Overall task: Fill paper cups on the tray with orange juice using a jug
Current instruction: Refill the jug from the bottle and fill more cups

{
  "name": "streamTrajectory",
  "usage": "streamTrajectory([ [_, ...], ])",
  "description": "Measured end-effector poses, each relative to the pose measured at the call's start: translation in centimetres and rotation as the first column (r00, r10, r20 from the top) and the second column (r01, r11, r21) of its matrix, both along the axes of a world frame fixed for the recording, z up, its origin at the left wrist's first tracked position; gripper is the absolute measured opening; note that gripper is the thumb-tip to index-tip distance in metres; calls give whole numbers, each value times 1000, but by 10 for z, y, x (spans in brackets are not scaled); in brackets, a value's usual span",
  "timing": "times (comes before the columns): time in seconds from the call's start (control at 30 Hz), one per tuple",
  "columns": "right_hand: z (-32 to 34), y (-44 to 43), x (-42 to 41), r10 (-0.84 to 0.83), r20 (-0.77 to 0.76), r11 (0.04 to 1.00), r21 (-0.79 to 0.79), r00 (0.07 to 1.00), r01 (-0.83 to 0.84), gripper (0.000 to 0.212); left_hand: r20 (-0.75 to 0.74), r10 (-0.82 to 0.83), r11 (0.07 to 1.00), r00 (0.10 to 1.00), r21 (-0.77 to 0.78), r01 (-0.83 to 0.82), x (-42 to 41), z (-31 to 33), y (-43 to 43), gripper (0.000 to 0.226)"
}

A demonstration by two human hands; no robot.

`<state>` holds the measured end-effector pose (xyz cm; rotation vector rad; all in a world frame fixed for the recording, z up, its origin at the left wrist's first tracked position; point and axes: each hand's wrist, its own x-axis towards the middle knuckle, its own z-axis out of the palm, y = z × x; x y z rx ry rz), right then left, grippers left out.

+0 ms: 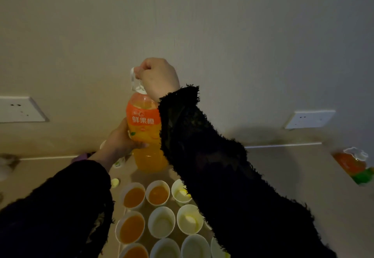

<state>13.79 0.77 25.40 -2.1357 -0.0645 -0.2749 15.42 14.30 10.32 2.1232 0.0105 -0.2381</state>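
Observation:
A large orange juice bottle (144, 128) with an orange label stands upright behind the cups. My left hand (119, 140) grips its body from the left. My right hand (157, 77) is curled over its top and holds the clear plastic handle at the cap. White paper cups sit in rows in front: the left cups (134, 196) hold orange juice, as does one in the back row (158, 194). Other cups (162, 222) look empty or hold only a pale bit at the bottom. My right sleeve hides the cups further right.
A second juice bottle (354, 164) with a green label lies at the right edge. Two wall sockets (20, 109) (309, 119) sit on the wall behind. A small yellow-green cap (115, 182) lies left of the cups.

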Motion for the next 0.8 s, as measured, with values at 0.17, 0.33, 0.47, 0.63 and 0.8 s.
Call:
streamTrajectory([
  [0.17,-23,8,8,20,-58,998,-57,998,-24,21,4,16,995,1000,102,-16,0,-5,7,88],
  [0.33,-43,16,14,14,-84,996,-84,996,-21,19,-13,42,998,999,48,-41,-8,-10,3,72],
  [0.47,-55,27,15,31,-92,994,-102,995,-40,18,-199,89,971,976,-199,-129,-7,-16,2,60],
  [0.63,-71,37,15,56,-116,986,-149,992,-73,19,-244,102,947,964,-274,-169,-6,-33,13,69],
  [0.8,-75,44,17,62,-133,969,-227,989,-91,21,-222,132,934,966,-299,-197,-6,-36,15,68],
])
